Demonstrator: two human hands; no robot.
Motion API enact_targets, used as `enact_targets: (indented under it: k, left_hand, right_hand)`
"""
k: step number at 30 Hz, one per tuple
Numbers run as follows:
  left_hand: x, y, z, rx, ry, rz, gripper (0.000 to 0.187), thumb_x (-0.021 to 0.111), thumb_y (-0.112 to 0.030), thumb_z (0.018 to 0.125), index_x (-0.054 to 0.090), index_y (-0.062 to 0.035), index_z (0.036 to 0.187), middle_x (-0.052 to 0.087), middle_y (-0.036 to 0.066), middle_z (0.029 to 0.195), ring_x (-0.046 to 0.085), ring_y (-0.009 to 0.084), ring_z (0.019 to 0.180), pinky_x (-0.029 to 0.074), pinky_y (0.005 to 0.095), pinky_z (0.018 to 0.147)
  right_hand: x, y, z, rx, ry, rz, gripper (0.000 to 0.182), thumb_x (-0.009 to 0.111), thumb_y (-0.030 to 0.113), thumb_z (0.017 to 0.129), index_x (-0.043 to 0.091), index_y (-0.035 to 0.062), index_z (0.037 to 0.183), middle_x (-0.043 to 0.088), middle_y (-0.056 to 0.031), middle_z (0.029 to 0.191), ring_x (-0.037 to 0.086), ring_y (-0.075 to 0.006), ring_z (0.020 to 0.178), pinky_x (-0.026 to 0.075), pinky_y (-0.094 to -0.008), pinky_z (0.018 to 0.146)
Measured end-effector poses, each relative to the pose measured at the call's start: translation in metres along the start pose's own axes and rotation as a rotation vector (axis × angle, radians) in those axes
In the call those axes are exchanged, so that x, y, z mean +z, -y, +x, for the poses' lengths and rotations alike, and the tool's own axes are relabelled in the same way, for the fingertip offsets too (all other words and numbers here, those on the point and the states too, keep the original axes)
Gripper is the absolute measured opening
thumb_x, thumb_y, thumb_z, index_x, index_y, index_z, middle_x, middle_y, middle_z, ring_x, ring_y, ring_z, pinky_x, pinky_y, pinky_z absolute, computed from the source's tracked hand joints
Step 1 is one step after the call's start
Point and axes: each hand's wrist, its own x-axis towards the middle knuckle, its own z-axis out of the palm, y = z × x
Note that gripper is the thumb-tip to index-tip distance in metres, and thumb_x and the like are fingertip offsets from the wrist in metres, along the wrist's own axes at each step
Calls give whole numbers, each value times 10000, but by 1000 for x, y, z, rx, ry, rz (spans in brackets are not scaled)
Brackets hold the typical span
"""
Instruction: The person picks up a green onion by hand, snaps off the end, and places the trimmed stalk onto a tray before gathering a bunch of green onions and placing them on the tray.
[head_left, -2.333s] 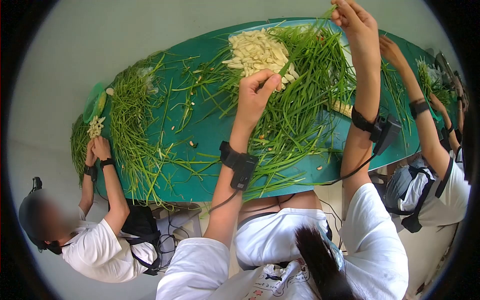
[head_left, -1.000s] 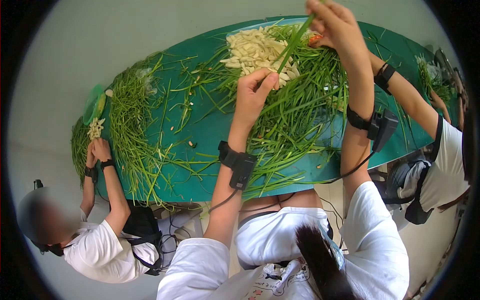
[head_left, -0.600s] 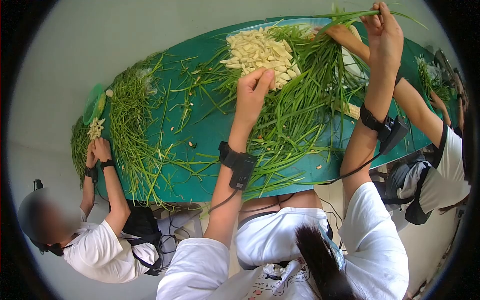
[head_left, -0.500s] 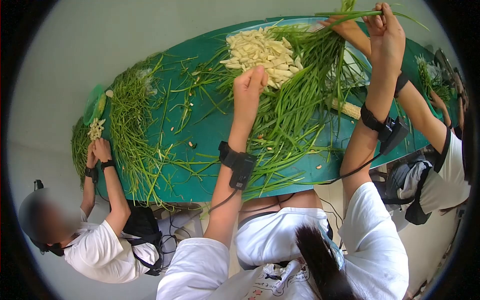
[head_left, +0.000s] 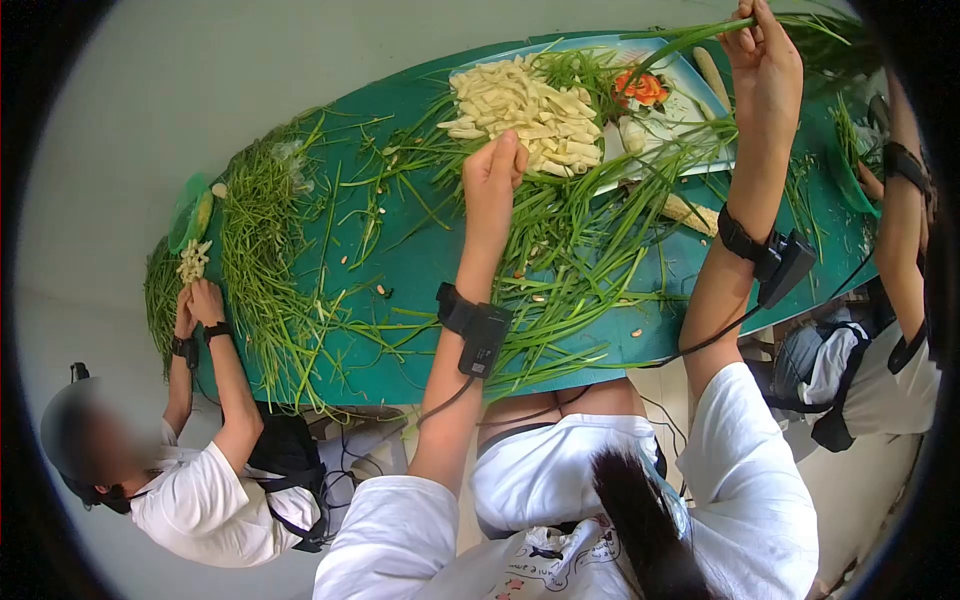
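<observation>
My right hand (head_left: 765, 60) is raised at the upper right, its fingers pinched around a few long chive-like green leaves (head_left: 685, 38). Over the near edge of a heap of pale cut pieces (head_left: 520, 105) is my left hand (head_left: 492, 170), closed in a fist; anything inside it is hidden. The heap lies on a pale tray (head_left: 690, 165) with an orange flower print (head_left: 641, 88). More loose green leaves (head_left: 570, 245) spread from the tray's near side toward the table edge.
A pale cob (head_left: 690, 214) lies right of the leaves on the green table (head_left: 400, 265); another cob (head_left: 711, 80) is on the tray. At left a person's hands (head_left: 198, 302) hold pale pieces beside piled greens (head_left: 262, 250). Another person's arm (head_left: 903, 190) is at right.
The large bunch of leaves over the tray has gone to the far upper right, baring the flower print. The co-worker's arm has swung right. My hands have barely moved.
</observation>
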Motion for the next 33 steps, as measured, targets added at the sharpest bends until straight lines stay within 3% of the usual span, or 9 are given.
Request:
enact_targets:
  k: [2, 8, 12, 15, 20, 23, 30, 33]
  left_hand:
    - [0, -1, -1, -13, 2, -3, 413, 423, -321, 960, 399, -84, 622, 266, -49, 582, 199, 51, 522, 155, 239, 486]
    - [1, -6, -3, -39, 11, -23, 444, 377, -377, 958, 429, -73, 637, 271, -51, 577, 212, 50, 520, 154, 240, 492]
    - [0, -6, -2, -40, 13, -17, 465, 369, -342, 975, 427, -59, 611, 282, -55, 550, 212, 47, 499, 166, 233, 471]
    - [1, -4, -3, -37, 34, -37, 421, 406, -364, 948, 403, -91, 627, 280, -52, 576, 214, 50, 521, 155, 241, 492]
    - [0, 1, -1, -20, 56, -66, 388, 503, -265, 921, 339, -115, 603, 265, -56, 583, 205, 51, 530, 158, 246, 490]
    - [3, -1, -2, -54, -30, -54, 406, 493, -250, 935, 357, -83, 591, 301, -53, 563, 236, 47, 523, 184, 247, 480]
    - [0, 3, -3, -20, 47, -40, 384, 490, -253, 922, 333, -120, 597, 243, -62, 579, 194, 52, 519, 156, 240, 485]
    - [1, 3, -3, -27, 59, -61, 376, 493, -238, 918, 340, -119, 596, 249, -65, 582, 194, 48, 521, 157, 237, 483]
  right_hand:
    - [14, 4, -7, -18, -106, -24, 187, 537, 216, 927, 575, 76, 809, 511, 55, 685, 431, -29, 585, 376, -191, 561]
    - [-1, 0, 0, -17, 33, -39, 193, 532, 214, 928, 569, 72, 802, 499, 51, 683, 426, -30, 589, 374, -191, 564]
    - [6, 4, -3, -11, -14, -31, 197, 527, 216, 930, 564, 71, 802, 481, 57, 660, 417, -30, 580, 364, -189, 556]
    - [5, 5, -3, -17, -8, -59, 200, 522, 213, 932, 557, 69, 799, 469, 59, 647, 414, -30, 575, 359, -188, 550]
    - [1, 3, -1, -7, 20, -62, 195, 517, 204, 932, 546, 75, 789, 469, 54, 655, 421, -34, 586, 370, -197, 563]
    - [7, 6, -3, 5, -15, -78, 187, 517, 201, 931, 545, 78, 793, 480, 49, 670, 429, -39, 601, 376, -200, 571]
    - [11, 4, -4, 11, -65, -69, 186, 526, 202, 920, 542, 81, 780, 489, 47, 663, 441, -46, 591, 385, -194, 579]
    - [4, 4, -2, 66, 36, -96, 201, 522, 208, 920, 544, 80, 766, 480, 55, 637, 431, -43, 557, 383, -190, 575]
